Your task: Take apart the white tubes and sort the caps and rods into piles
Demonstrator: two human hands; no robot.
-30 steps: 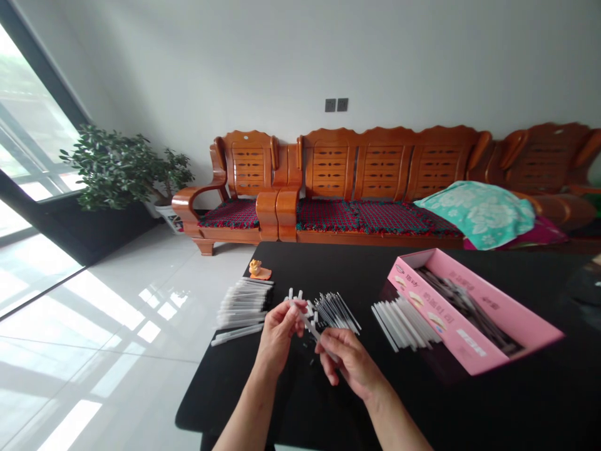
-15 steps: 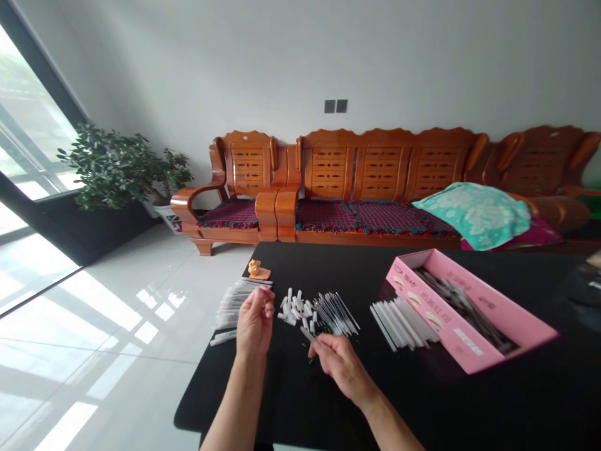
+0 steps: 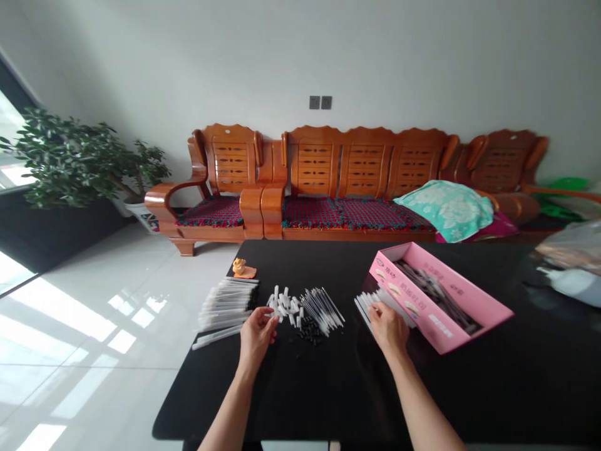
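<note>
My left hand [image 3: 258, 333] is at the near-left edge of a pile of small white pen caps [image 3: 285, 303], thumb and forefinger pinched at one of them. My right hand [image 3: 389, 328] reaches over a row of white pen barrels [image 3: 365, 308] beside the pink box, its fingers curled down onto a barrel; the hand hides part of the row. Between my hands lie thin pen refills [image 3: 323, 309] and a heap of tiny black plugs [image 3: 310, 331]. More translucent barrels [image 3: 225, 302] are laid side by side left of the caps.
The pink box [image 3: 446, 316] contains many dark grey pens [image 3: 434, 289]. On the black table [image 3: 300, 401] are an orange figurine [image 3: 243, 269] at the far-left corner and a plastic bag [image 3: 573, 247] at right. Wooden sofas [image 3: 361, 169] stand behind, a potted plant [image 3: 84, 163] to the left.
My right hand has moved right from the middle heap to the white barrels; the greyish piece it held no longer shows. My left hand has lowered to the caps. The view has turned right.
</note>
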